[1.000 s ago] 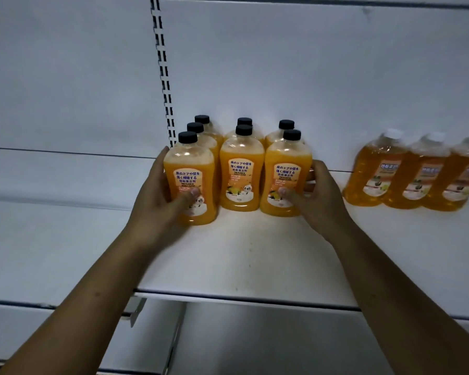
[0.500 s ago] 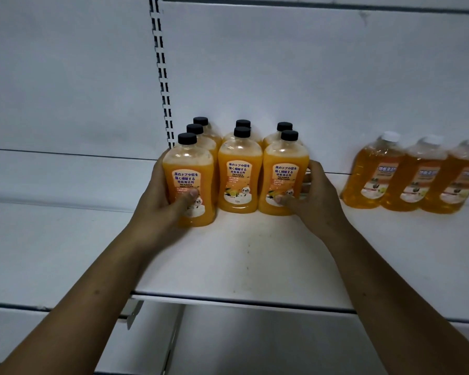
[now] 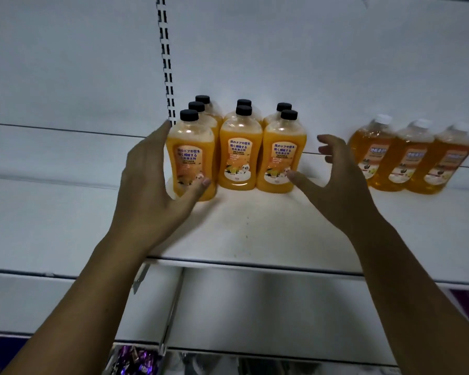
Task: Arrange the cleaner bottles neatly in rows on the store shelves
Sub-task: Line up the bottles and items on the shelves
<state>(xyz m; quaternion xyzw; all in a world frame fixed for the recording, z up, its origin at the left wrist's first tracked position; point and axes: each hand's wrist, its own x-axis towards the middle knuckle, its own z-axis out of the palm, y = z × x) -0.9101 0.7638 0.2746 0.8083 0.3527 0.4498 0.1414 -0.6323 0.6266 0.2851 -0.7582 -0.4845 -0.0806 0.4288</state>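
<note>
Several orange cleaner bottles with black caps stand in three short rows on the white shelf. The front ones are the left bottle, the middle bottle and the right bottle. The left one stands slightly further forward than the other two. My left hand is cupped loosely beside the left bottle, thumb tip at its lower front, with a gap at the palm. My right hand is spread open to the right of the right bottle, its thumb tip near the label.
Three darker orange bottles with white caps stand in a line further right on the same shelf. A slotted upright runs up the back panel behind the rows. Purple packets lie on a lower shelf.
Both hands have loosened and drawn back from the outer front bottles they were gripping. The right hand has moved off to the right with its fingers spread.
</note>
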